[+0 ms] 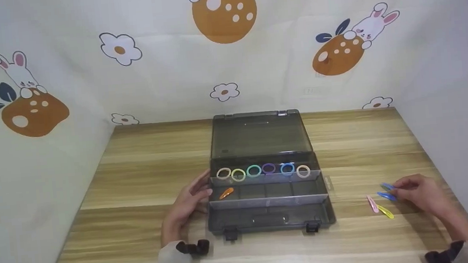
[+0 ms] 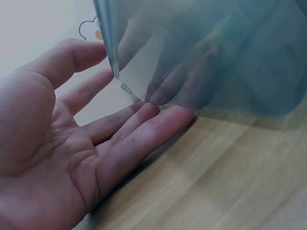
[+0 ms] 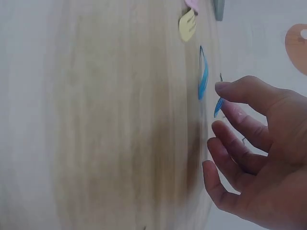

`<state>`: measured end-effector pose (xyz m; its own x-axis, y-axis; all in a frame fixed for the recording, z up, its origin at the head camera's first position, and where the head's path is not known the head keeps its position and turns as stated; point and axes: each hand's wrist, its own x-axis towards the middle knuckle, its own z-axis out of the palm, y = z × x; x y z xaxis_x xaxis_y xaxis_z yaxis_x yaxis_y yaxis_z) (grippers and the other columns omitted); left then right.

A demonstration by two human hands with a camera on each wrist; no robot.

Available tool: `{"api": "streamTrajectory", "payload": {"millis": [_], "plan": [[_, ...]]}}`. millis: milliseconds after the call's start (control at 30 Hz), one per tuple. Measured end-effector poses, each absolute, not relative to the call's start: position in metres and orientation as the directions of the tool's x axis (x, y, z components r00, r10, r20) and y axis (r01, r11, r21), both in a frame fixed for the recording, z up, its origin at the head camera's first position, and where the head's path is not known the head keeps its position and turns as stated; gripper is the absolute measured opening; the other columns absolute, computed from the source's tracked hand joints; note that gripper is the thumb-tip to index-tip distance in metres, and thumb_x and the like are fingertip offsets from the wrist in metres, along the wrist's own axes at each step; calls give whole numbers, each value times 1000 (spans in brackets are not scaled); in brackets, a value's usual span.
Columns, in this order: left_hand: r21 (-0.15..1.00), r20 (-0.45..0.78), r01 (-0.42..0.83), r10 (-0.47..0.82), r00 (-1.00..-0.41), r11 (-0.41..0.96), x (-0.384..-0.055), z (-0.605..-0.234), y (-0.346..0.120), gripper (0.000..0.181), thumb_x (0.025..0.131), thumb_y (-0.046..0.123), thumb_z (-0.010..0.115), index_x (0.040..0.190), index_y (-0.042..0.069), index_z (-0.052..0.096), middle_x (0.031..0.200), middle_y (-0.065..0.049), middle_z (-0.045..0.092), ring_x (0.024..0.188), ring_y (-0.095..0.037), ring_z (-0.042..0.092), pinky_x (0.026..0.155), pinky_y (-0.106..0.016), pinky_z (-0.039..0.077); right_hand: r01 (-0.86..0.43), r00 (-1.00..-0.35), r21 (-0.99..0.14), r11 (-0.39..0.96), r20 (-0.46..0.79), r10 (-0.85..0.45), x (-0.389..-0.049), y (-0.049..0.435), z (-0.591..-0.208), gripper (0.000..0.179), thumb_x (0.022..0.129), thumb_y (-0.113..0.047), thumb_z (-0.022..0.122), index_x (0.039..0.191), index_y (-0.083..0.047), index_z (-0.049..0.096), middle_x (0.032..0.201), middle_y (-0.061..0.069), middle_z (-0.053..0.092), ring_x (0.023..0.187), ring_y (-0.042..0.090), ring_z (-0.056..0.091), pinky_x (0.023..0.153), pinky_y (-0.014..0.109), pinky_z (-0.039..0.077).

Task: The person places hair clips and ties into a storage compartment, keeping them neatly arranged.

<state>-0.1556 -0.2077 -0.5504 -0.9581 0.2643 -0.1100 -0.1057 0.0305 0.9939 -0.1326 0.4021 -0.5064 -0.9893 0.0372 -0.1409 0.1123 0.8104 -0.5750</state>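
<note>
Six coloured rings (image 1: 260, 170) and one orange clip (image 1: 226, 193) were held in the grey case (image 1: 268, 213), with a pinched blue clip (image 1: 387, 186) well to its right.
On the bench (image 1: 128, 187), the case was opened, its lid (image 1: 260, 137) folded back; the rings were lined up along its rear row, and the orange clip was set at the left end of its middle row. To the right of the case, the blue clip was pinched between thumb and forefinger of the right hand (image 1: 421, 193). A second blue clip (image 1: 386, 196) was seen just beside those fingertips; a pink clip (image 1: 372, 204) and a yellow clip (image 1: 385, 212) were seen nearer the case. At the case's left side, the left hand (image 1: 185, 205) was rested, fingers extended against the wall.
</note>
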Motion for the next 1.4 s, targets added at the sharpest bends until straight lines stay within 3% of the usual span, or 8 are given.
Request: {"api": "streamTrajectory", "payload": {"millis": [100,267,433,500,733,900,1267,1400], "plan": [[994,-107,-101,262,-959,35,-156,-550,-207,65,97,8,61,156,7,33,157,-23,39,144,-38,40,109,-28,44,107,-991,-599,794,-129,36,-133,394,-500,34,87,-26,78,100,4,72,95,13,75,74,-2,60,62,17,50],[994,-113,-107,253,-961,38,-155,-549,-207,64,97,8,61,156,9,35,157,-22,40,144,-38,41,111,-33,43,94,-994,-580,809,-104,41,-133,381,-488,39,87,-37,77,104,-2,73,114,20,68,92,14,59,66,20,46],[993,-120,-120,255,-959,15,-154,-549,-207,65,96,7,62,156,9,36,157,-21,41,144,-36,41,109,-31,45,52,-999,-591,805,-37,38,-134,367,-482,34,86,-32,79,103,-3,73,111,22,70,97,25,62,68,20,45],[993,-116,-117,260,-959,9,-154,-550,-207,65,96,6,62,156,9,35,157,-21,41,143,-36,42,107,-30,46,31,-999,-603,797,-9,32,-134,361,-480,31,86,-29,79,102,-3,74,109,22,71,96,23,62,68,19,46],[995,-99,-100,273,-957,10,-153,-551,-208,65,97,7,60,156,6,33,157,-24,39,144,-38,40,104,-23,46,-79,-992,-605,792,123,-5,-135,339,-473,17,85,-20,80,95,-7,76,105,18,74,87,-10,56,71,12,48],[995,-94,-98,282,-955,-1,-152,-552,-209,66,97,8,61,156,3,31,159,-24,36,145,-40,37,105,-21,45,-127,-987,-608,783,154,-41,-134,315,-466,12,84,-19,81,92,-11,77,103,12,76,87,-11,57,72,14,50],[995,-100,-97,268,-958,26,-155,-552,-207,66,96,7,62,156,6,34,158,-21,39,144,-38,40,114,-41,42,-253,-966,-628,736,203,-160,-135,260,-458,12,80,-15,84,87,-21,75,101,0,75,95,-4,60,82,29,54],[989,-145,-151,278,-950,-1,-154,-551,-209,67,96,10,63,157,12,34,159,-20,39,131,-35,55,87,-37,59,-287,-958,-637,716,204,-203,-139,239,-457,15,79,-10,84,88,-19,76,102,0,74,97,7,63,85,37,54]]}}
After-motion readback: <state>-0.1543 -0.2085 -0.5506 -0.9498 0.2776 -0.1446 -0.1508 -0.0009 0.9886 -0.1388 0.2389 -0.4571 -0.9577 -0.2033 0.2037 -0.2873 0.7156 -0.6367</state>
